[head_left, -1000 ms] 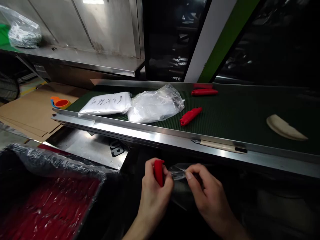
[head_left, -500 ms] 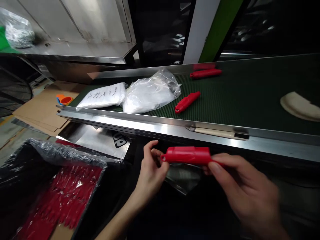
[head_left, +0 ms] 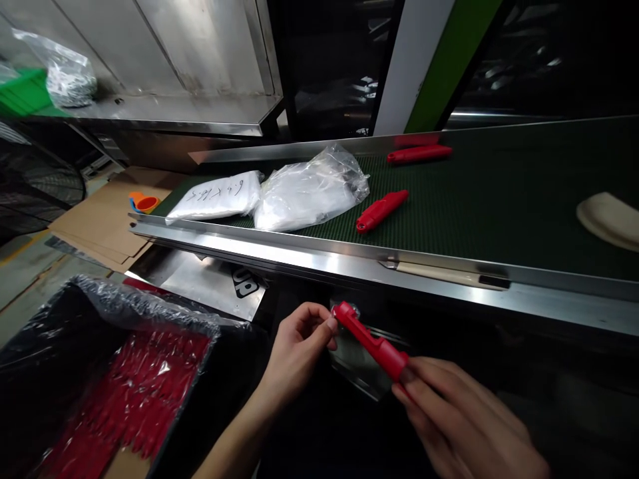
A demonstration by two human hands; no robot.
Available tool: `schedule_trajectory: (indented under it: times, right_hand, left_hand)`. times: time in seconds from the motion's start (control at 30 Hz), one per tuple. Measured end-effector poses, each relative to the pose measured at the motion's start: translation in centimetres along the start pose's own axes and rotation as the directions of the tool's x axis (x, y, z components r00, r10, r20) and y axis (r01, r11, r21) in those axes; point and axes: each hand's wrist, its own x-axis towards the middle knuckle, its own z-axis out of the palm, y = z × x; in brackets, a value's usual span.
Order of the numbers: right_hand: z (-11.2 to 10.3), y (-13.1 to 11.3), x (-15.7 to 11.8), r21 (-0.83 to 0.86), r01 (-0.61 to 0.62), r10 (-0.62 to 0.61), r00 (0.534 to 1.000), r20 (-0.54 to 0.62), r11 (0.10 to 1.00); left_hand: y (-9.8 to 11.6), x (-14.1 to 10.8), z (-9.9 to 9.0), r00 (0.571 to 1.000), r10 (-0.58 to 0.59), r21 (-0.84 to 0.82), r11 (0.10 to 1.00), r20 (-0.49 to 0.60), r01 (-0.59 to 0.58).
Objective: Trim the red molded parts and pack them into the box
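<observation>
A long red plastic part (head_left: 372,339) slants in front of me, below the conveyor's near edge. Its lower right end is gripped by the fingers and thumb of my right hand (head_left: 459,412). At the upper left end, the thumb and fingertips of my left hand (head_left: 302,339) are pinched together on the narrow tip with the small hole. Two similar red parts lie on the green ribbed belt: one nearer red part (head_left: 382,211) and one farther red part (head_left: 419,154). A knife with a pale handle (head_left: 439,271) rests along the metal rail.
Plastic-wrapped white packs (head_left: 217,195) and a clear bag (head_left: 307,193) sit on the belt (head_left: 479,206). At lower left stands a bin lined with black plastic (head_left: 212,332), holding many bagged red parts. Cardboard sheets (head_left: 94,219) and an orange cup (head_left: 148,203) are farther left.
The red part has turned from level to slanting, its right end lower. My right hand has moved down, and my left fingers have closed at the part's tip. The view has shifted slightly.
</observation>
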Motion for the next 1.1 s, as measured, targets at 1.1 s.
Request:
schedule_trajectory:
  times: [1.1]
  right_hand:
    - [6.2,-0.3,-0.9,0.1,-0.066,0.059,0.996,0.07,0.993]
  left_hand:
    - [-3.8,-3.5,-0.6,0.882,0.465,0.341,0.844,-0.08,-0.414]
